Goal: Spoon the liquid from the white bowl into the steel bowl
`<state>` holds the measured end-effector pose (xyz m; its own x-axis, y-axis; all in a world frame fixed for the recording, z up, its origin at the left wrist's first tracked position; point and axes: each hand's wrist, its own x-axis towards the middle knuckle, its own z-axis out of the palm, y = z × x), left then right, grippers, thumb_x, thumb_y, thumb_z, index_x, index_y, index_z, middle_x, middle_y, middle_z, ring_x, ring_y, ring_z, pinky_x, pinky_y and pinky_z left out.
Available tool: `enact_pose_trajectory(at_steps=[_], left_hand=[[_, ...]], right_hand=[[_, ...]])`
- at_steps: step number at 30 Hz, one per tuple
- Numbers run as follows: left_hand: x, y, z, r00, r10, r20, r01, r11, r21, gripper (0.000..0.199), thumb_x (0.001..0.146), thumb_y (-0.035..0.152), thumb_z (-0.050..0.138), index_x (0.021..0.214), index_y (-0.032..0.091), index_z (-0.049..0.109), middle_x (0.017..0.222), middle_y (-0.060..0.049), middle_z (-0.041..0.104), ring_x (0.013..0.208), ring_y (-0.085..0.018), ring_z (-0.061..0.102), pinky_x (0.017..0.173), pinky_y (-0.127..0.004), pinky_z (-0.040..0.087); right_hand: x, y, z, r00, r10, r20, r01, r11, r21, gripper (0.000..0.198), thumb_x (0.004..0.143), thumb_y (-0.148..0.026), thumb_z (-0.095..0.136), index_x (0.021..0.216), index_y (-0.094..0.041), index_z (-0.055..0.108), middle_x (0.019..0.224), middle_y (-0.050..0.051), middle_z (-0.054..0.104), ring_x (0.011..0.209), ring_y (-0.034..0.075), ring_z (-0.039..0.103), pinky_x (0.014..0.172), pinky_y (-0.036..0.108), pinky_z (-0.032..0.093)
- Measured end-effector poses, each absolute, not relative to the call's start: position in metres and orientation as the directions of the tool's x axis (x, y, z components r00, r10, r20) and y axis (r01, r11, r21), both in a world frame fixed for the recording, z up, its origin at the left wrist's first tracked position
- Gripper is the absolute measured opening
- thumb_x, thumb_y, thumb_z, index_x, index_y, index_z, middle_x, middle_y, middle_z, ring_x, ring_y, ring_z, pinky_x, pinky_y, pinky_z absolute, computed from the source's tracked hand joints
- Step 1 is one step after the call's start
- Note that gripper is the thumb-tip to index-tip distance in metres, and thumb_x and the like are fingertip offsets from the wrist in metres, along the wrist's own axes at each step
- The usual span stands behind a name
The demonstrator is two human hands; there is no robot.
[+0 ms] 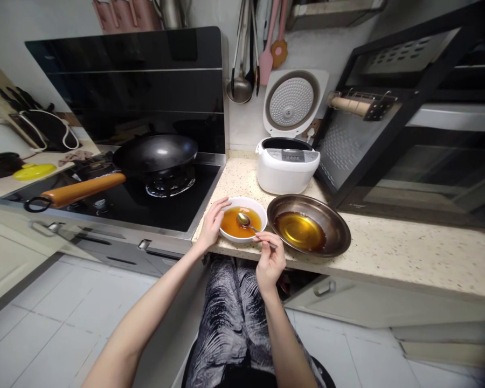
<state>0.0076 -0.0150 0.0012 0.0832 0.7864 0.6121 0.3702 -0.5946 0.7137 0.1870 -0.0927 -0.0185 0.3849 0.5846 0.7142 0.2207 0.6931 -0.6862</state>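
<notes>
Two-handed at a white bowl (244, 200) of amber liquid (233, 229), set between left hand (213, 224), curled against its rim, grip unclear, and right hand (270, 260), pinching a spoon (243, 219) angled into it; metal basin (338, 229) just beyond, rightward.

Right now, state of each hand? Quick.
Left hand: touching the white bowl at its left rim; can't tell whether it grips.
Right hand: closed, holding the spoon by its handle.

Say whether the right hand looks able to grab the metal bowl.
Probably yes: nothing stands between the right hand and the metal bowl beside it, though the spoon that hand holds would likely need putting down first.
</notes>
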Motion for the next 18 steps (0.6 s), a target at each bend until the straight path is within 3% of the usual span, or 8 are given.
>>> enact_pose_trajectory(at_steps=[18], left_hand=[[0.006,-0.014,0.001,0.071,0.791,0.608,0.373,-0.587,0.719,0.040,0.103,0.036,0.041,0.124,0.019,0.071,0.145,-0.012,0.062,0.140,-0.029,0.054,0.124,-0.051,0.034]], right_hand=[[0.197,-0.104,-0.007,0.456,0.527,0.717,0.199,0.725,-0.659,0.014,0.102,-0.020,0.051,0.096,-0.022,0.063,0.093,0.004,0.071,0.087,0.017,0.070,0.082,0.035,0.058]])
